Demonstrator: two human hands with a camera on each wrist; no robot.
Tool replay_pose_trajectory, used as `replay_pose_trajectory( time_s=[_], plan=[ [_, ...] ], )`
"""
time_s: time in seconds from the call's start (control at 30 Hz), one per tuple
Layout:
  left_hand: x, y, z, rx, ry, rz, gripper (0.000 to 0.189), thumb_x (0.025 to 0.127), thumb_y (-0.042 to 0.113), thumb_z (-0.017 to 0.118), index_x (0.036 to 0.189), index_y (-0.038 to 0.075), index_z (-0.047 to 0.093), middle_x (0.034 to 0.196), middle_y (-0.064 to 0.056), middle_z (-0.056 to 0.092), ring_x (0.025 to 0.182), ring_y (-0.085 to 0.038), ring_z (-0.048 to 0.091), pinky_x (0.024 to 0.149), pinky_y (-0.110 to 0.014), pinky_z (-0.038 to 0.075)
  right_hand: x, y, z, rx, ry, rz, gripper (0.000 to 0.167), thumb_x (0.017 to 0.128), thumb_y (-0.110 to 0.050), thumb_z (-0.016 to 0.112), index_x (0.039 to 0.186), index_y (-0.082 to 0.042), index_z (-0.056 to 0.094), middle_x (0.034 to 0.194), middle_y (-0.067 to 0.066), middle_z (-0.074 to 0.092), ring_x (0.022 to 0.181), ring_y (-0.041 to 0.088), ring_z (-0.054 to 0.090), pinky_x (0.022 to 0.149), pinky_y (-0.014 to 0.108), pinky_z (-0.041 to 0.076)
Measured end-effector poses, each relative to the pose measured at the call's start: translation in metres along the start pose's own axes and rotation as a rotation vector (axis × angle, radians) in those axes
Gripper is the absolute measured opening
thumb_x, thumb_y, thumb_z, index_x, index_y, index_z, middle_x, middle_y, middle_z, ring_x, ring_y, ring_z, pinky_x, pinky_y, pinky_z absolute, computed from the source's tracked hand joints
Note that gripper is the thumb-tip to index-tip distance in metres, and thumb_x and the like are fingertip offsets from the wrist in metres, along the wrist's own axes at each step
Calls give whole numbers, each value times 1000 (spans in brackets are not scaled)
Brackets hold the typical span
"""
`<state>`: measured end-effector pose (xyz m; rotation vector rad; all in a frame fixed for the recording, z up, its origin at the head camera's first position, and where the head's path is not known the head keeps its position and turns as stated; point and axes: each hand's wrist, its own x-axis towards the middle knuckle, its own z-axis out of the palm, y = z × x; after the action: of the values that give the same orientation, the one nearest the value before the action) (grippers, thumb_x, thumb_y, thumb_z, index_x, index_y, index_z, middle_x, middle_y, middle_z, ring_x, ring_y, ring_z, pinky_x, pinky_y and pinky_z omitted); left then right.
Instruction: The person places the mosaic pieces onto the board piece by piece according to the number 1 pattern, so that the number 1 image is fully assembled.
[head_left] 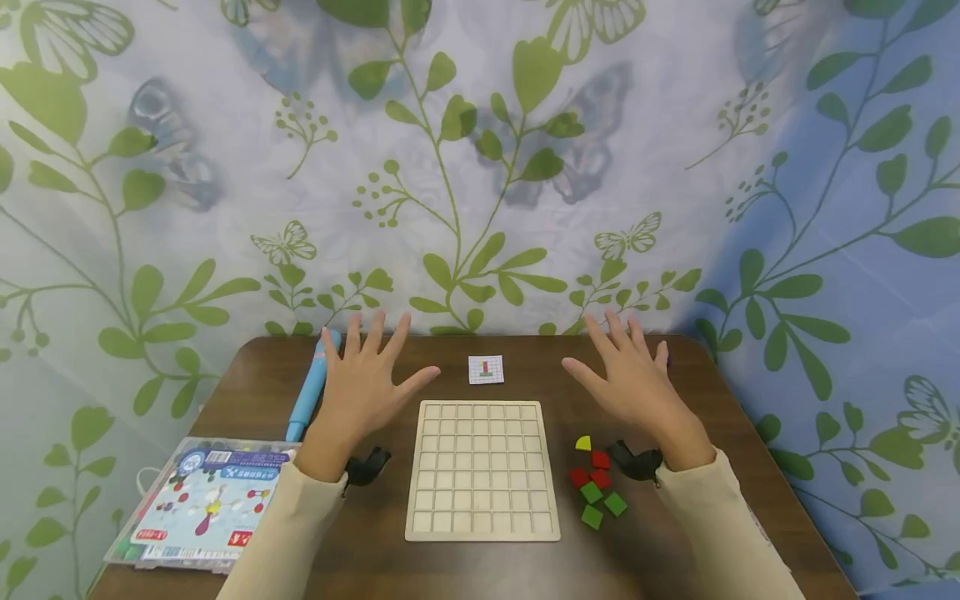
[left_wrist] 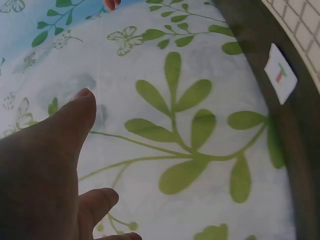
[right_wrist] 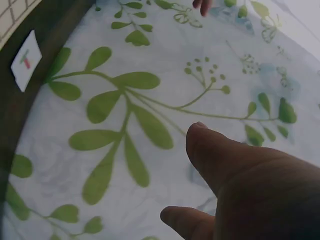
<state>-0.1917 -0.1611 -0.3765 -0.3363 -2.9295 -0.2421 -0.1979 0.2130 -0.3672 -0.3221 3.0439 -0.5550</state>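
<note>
Both hands are held up with fingers spread and nothing in them. The left hand (head_left: 362, 383) is left of a pale wooden grid board (head_left: 483, 533), overlapping a blue tube-like object (head_left: 306, 398) in the head view. On the other side, the right hand (head_left: 633, 383) is beyond a loose group of small pieces. That group has a yellow quarter-round piece (head_left: 582, 444), several red squares (head_left: 601, 460) and several green squares (head_left: 615, 504). A small card (head_left: 486, 370) with a red, green and yellow pattern lies behind the board. Each wrist view shows its hand's thumb extended against the curtain.
A clear plastic case (head_left: 202, 500) with a molecule picture sits at the table's left front. The brown table (head_left: 480, 575) ends at a leaf-and-butterfly curtain (head_left: 480, 167) behind and at the sides. Black wrist cameras (head_left: 637, 461) hang below the wrists.
</note>
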Motion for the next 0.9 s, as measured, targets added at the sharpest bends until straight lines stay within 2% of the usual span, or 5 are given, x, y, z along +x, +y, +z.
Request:
replay_pose_trajectory(
  time_s=[0.23,0.37,0.5,0.63,0.9],
  plan=[
    [-31,-34,42,-78,51,-15,83,97,69,51,161,19,36,159,-18,38,149,-44,24,114,-70,10,-17,49,45,102,183,-101,74,102,-51,59,159,-10,38,161,24,31,147,49,24,109,74,18],
    [-57,-52,78,-184,90,-3,70,100,55,60,155,14,47,139,-18,60,132,-40,50,108,-68,26,-28,78,85,179,370,-159,43,94,-28,77,131,-8,71,117,14,66,105,35,63,87,54,50],
    [-73,-64,113,-319,124,62,59,99,43,68,147,11,57,107,-8,71,95,-28,65,91,-51,47,-32,100,119,291,401,-120,23,87,-23,84,108,-13,82,74,-4,55,65,14,51,59,31,41],
    [-79,-70,141,-546,76,118,54,96,37,73,142,10,63,72,8,51,61,-8,44,63,-30,44,-34,113,142,422,298,-36,26,87,-30,84,109,-16,81,61,-8,38,53,8,34,51,27,33],
    [-82,-76,171,-733,48,163,54,90,34,80,137,12,68,58,16,27,51,2,20,55,-24,40,-34,121,166,437,193,83,37,84,-44,84,113,-21,80,54,-8,34,47,8,28,44,28,28]
  ],
)
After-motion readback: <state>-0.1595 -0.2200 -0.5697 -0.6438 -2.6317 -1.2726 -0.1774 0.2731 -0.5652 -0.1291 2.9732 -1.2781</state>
